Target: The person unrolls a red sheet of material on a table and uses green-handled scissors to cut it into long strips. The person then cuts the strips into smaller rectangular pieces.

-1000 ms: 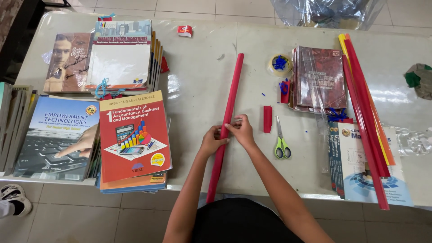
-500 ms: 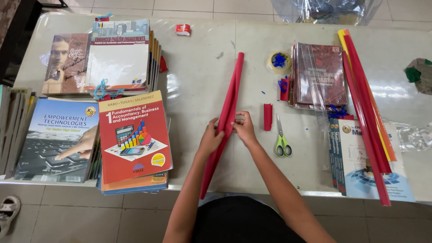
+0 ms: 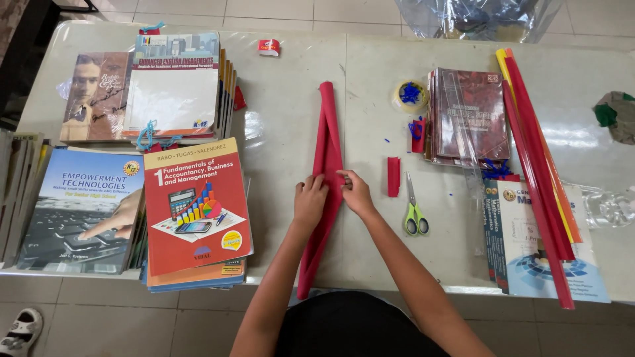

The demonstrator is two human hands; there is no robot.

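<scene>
Pinching the red paper roll (image 3: 325,178), both hands (image 3: 311,200) (image 3: 357,192) closed; loosening fingers could let it spring open.

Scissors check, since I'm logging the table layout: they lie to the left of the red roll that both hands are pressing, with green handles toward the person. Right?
Not quite. In the head view the scissors lie to the right of the red roll, green handles toward the person; both the left hand and right hand press it.

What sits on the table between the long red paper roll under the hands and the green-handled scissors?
In the head view, a small flat red strip lies between the long red paper roll and the green-handled scissors, with bare white tabletop around it.
</scene>
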